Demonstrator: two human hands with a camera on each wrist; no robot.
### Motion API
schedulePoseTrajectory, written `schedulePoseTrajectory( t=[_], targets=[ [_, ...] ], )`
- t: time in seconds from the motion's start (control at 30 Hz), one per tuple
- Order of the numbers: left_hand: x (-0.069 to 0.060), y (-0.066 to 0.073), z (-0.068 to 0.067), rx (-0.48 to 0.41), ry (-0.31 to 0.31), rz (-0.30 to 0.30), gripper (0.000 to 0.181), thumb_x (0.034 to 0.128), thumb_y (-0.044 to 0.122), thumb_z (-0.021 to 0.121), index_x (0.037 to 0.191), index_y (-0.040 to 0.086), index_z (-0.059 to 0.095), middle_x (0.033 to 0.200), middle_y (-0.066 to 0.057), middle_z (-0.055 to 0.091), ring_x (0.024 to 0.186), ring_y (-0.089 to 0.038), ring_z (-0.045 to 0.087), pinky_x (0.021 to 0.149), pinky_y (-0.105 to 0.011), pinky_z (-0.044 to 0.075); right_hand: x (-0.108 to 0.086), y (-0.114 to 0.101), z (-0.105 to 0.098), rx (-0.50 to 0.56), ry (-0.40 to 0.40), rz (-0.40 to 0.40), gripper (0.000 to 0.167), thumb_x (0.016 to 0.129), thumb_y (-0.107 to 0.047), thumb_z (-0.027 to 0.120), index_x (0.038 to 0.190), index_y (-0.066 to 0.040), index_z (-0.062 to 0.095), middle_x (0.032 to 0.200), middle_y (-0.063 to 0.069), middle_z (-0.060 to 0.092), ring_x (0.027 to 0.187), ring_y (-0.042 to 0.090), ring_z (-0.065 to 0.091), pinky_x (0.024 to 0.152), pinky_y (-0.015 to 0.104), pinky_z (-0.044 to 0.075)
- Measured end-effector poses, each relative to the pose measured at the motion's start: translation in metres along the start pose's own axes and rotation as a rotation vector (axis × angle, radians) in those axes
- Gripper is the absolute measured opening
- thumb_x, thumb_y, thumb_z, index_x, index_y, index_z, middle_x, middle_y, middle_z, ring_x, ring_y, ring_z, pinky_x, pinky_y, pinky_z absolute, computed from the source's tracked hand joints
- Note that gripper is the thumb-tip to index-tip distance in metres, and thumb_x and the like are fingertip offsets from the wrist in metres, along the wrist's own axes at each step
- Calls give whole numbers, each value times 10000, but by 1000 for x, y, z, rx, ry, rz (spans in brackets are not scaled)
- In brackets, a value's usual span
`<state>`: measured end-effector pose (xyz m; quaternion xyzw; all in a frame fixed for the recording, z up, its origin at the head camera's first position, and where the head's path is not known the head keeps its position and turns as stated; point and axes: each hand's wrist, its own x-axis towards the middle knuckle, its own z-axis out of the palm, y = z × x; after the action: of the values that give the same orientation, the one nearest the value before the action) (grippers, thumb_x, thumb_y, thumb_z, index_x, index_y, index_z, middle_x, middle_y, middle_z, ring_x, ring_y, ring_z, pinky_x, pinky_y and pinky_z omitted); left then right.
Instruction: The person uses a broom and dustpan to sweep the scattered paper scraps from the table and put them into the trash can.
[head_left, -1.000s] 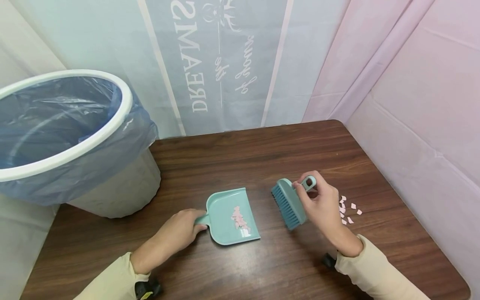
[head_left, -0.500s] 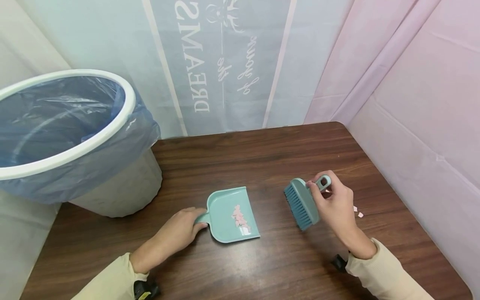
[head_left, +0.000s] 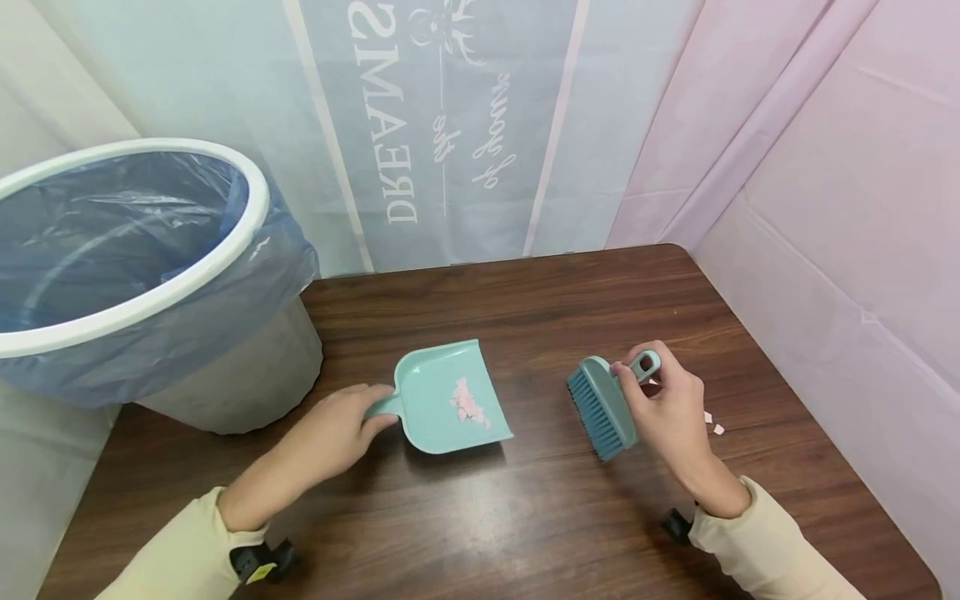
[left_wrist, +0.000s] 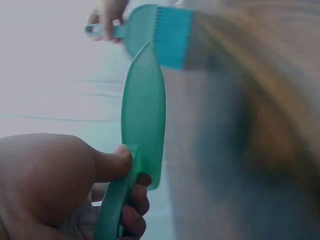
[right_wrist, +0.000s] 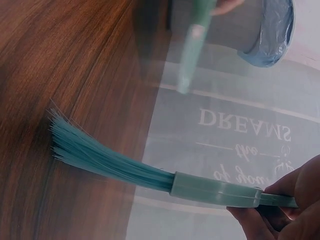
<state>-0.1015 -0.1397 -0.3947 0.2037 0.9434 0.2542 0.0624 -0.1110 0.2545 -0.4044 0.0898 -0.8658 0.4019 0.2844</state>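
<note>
My left hand [head_left: 330, 429] grips the handle of a light teal dustpan [head_left: 427, 421], thumb on top and fingers curled beneath in the left wrist view. A small heap of pale pink scraps [head_left: 467, 404] lies in the pan. The pan is lifted off the table, a shadow under its near edge. My right hand [head_left: 671, 408] pinches the handle of a teal hand brush [head_left: 603, 404], with the bristles [right_wrist: 100, 155] pointing down and left. More pink scraps [head_left: 717, 429] lie on the table beyond the right hand, partly hidden by it.
A large waste bin [head_left: 247, 375] with a white rim and blue liner bag stands at the left. The brown wooden table [head_left: 487, 300] ends at a grey-blue printed curtain [head_left: 465, 167] behind and a pale wall [head_left: 840, 250] on the right.
My left hand has raised the dustpan and shifted it slightly left and away from me, scraps still in it. My right hand moved right with the brush, then stayed nearly still.
</note>
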Motion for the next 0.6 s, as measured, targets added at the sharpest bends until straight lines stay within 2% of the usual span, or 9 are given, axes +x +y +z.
schedulePoseTrajectory(
  t=[0.13,0.27,0.47,0.6],
  targets=[
    [-1,6,-28,-3,-7,4,283,1012,180,656,1248,24,667,1113,-49,711,1029,-238,671,845,-452,567,0,0,0,-1,2,-3,155,868,81,747,924,-11,636,806,22,704,661,-50,602,529,89,468],
    [-4,14,-52,-1,-1,14,267,1009,178,663,1236,38,674,1059,-11,709,962,-192,657,798,-436,560,0,0,0,1,-3,-3,154,869,82,744,924,-5,631,809,24,706,669,-49,606,533,93,476],
    [-9,27,-85,6,5,41,322,1017,201,654,1297,42,662,1163,-42,716,1126,-275,665,927,-530,547,0,0,0,4,-9,1,141,882,66,737,922,-13,627,816,59,714,673,-52,612,534,84,470],
    [-13,30,-102,17,4,52,373,1018,235,656,1336,41,644,1214,-63,709,1162,-288,656,941,-545,539,-2,1,0,10,-18,5,132,893,48,734,924,-21,625,828,87,718,689,-56,623,543,83,477]
  ],
)
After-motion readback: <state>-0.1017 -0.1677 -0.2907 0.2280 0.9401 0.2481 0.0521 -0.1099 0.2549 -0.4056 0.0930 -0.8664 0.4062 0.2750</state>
